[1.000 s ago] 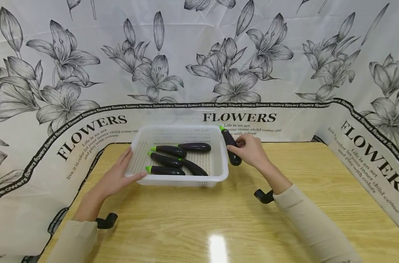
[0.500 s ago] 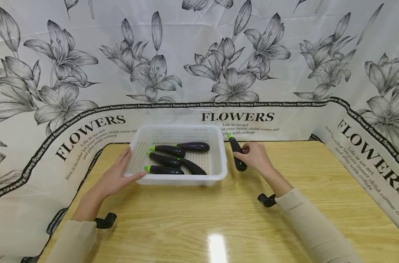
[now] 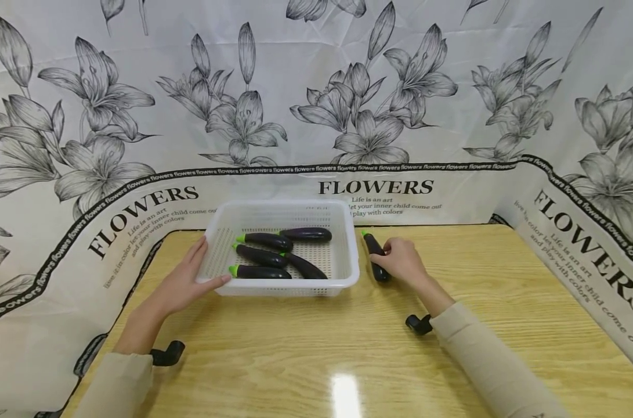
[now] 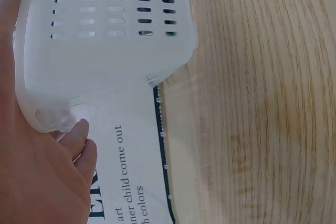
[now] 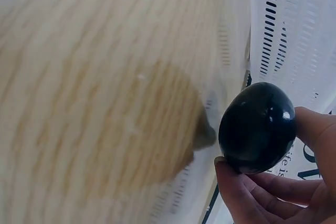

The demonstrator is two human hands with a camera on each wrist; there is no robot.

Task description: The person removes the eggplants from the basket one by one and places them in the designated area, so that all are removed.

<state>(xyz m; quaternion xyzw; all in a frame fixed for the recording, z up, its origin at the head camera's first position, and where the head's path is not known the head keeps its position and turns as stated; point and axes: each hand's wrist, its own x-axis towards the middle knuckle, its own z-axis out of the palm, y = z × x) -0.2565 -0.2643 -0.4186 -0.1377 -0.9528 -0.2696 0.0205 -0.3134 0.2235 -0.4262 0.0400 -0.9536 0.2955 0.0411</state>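
A white plastic basket [image 3: 350,273] with slotted walls stands left of centre, several dark purple eggplants [image 3: 261,255] with green stem ends lying in it. My left hand [image 3: 177,284] grips its near left corner, thumb on the rim and fingers along the side. From the left wrist, that hand [image 4: 47,166] shows with its fingertips under the basket's rim [image 4: 47,121]. Just right of the basket, my right hand [image 3: 402,261] pinches another eggplant [image 3: 375,247] between thumb and fingers, low over the table. Its rounded dark end [image 5: 257,129] faces the right wrist camera.
The wooden table [image 3: 295,348] has a bright glare spot near its front. A white cloth with flower drawings and lettering [image 3: 376,187] hangs behind and at both sides. Black camera mounts [image 3: 168,353] sit at both wrists.
My right hand has moved the eggplant away from the basket's right rim, to the right and down towards the table. My left hand has stayed on the basket.
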